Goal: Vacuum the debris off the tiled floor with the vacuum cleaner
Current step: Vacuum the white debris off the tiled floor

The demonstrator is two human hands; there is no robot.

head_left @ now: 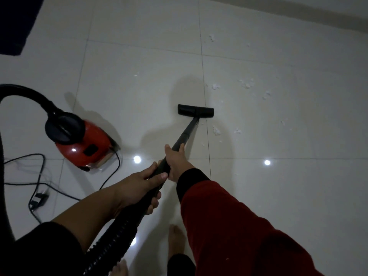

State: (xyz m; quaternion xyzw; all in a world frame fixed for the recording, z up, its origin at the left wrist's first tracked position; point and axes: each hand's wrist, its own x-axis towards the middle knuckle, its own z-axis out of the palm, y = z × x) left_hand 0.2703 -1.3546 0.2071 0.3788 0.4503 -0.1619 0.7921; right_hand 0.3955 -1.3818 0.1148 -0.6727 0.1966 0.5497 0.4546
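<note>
Both grips closed on vacuum wand (184, 136): left hand (139, 188), right hand (176, 162). Floor nozzle (195, 110) beside white debris (216, 130); hose (111, 242) cut off below.

Open tiled floor (278, 186) lies ahead and to my right, bare but for scattered white debris (216, 130). To my left the red vacuum cleaner (85, 142), its hose (23, 92) and a tangled black cord (39, 176) obstruct passage. A dark mat (16, 22) occupies the far-left corner.
</note>
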